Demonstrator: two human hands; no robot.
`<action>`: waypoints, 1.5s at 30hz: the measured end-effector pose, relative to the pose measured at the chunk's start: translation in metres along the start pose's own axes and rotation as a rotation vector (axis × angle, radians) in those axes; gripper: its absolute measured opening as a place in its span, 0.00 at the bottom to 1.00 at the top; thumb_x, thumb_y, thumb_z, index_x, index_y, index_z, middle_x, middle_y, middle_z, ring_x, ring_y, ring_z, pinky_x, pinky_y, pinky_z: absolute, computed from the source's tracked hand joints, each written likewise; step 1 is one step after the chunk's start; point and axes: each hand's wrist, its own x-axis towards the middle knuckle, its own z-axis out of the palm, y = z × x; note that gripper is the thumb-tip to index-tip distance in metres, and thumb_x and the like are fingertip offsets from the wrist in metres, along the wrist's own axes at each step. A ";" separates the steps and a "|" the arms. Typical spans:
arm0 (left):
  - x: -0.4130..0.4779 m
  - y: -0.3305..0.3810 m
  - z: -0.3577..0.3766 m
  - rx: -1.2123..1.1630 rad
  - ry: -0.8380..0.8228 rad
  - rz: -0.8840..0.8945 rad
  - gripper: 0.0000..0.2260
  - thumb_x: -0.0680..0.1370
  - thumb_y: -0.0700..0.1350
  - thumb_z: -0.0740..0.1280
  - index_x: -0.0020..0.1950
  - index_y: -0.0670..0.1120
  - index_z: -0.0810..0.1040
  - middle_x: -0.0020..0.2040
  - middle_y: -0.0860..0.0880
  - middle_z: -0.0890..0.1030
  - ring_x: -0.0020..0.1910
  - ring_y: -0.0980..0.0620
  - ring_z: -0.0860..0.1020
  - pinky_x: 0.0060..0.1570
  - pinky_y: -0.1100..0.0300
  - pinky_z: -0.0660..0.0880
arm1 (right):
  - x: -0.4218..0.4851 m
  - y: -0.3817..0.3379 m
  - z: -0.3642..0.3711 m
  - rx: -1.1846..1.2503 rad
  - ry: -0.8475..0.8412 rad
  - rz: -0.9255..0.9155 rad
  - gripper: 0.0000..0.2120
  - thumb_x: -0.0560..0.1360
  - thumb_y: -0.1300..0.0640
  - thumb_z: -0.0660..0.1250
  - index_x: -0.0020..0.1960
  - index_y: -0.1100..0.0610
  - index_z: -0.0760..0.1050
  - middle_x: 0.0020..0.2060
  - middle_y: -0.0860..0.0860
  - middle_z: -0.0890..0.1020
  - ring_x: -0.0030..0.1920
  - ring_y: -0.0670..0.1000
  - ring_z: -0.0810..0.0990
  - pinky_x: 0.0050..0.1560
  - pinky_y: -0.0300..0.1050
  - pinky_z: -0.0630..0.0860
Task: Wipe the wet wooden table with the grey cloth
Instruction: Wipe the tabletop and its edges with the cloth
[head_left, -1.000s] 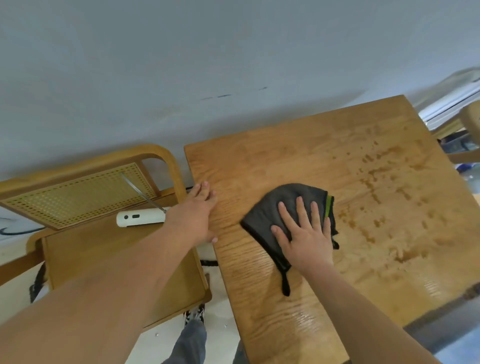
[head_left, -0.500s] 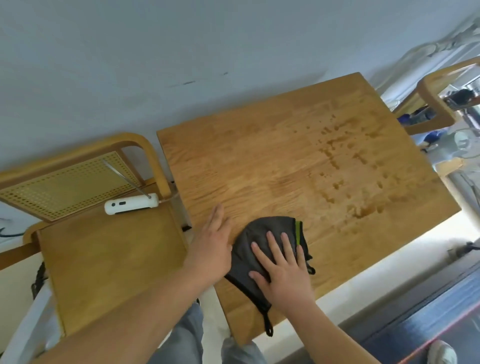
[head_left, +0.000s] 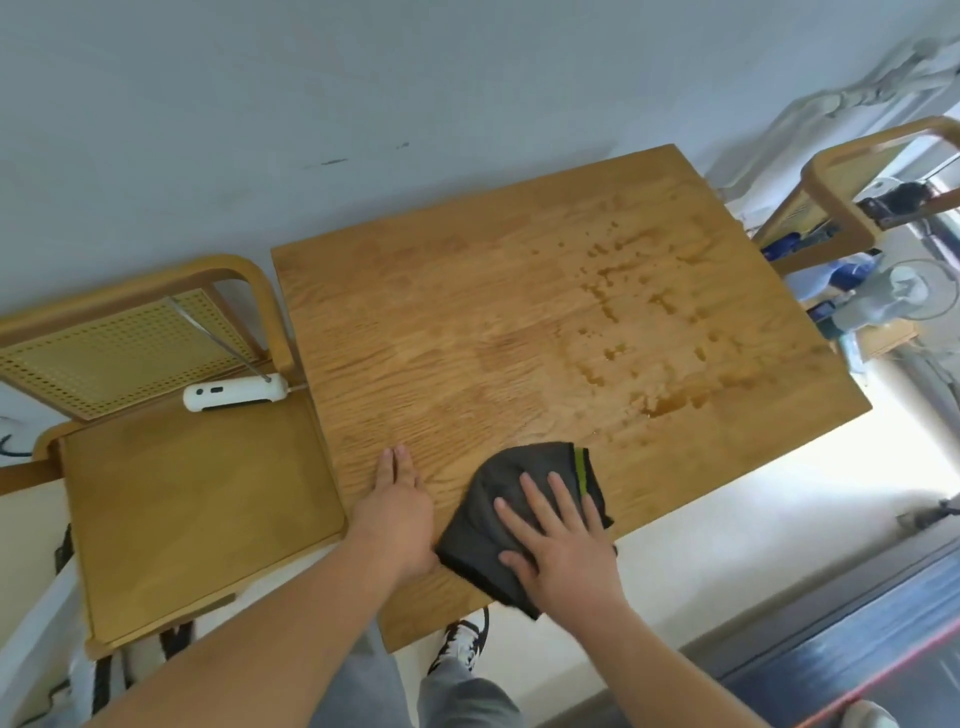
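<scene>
The wooden table (head_left: 467, 322) fills the middle of the head view, with water drops and small puddles (head_left: 670, 400) on its right half. A dark grey cloth (head_left: 498, 499) with a green stripe lies bunched near the table's front edge. My right hand (head_left: 561, 540) presses flat on the cloth with fingers spread. My left hand (head_left: 397, 506) lies flat on the bare wood just left of the cloth, touching its edge.
A wooden chair with a cane back (head_left: 197, 493) stands against the table's left side, with a white device (head_left: 234, 393) on its seat. Another wooden chair (head_left: 841, 208) and clutter are at the right. My legs and a shoe (head_left: 465, 642) show below the front edge.
My right hand has pulled the cloth from the table's middle toward the front edge. My left hand has moved off the table's left edge to beside the cloth. The view has shifted left.
</scene>
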 end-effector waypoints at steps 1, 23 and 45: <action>0.001 0.002 0.000 -0.003 -0.008 -0.009 0.56 0.73 0.62 0.73 0.81 0.37 0.39 0.80 0.36 0.31 0.80 0.36 0.36 0.80 0.42 0.53 | 0.002 0.018 -0.005 -0.018 0.014 0.014 0.29 0.81 0.31 0.49 0.81 0.34 0.58 0.83 0.47 0.59 0.83 0.56 0.48 0.79 0.65 0.56; 0.002 0.032 -0.011 -0.287 0.224 0.080 0.34 0.80 0.52 0.66 0.82 0.49 0.53 0.83 0.43 0.40 0.82 0.41 0.43 0.78 0.40 0.56 | 0.044 0.047 -0.043 -0.093 -0.143 -0.037 0.32 0.81 0.28 0.45 0.81 0.31 0.36 0.82 0.42 0.34 0.81 0.53 0.28 0.80 0.62 0.35; 0.016 0.171 -0.020 -0.499 0.439 -0.040 0.20 0.80 0.43 0.65 0.72 0.45 0.72 0.82 0.45 0.57 0.79 0.47 0.60 0.74 0.52 0.66 | 0.037 0.154 -0.036 0.028 0.035 0.158 0.33 0.77 0.32 0.29 0.82 0.38 0.39 0.84 0.54 0.43 0.82 0.63 0.36 0.78 0.68 0.40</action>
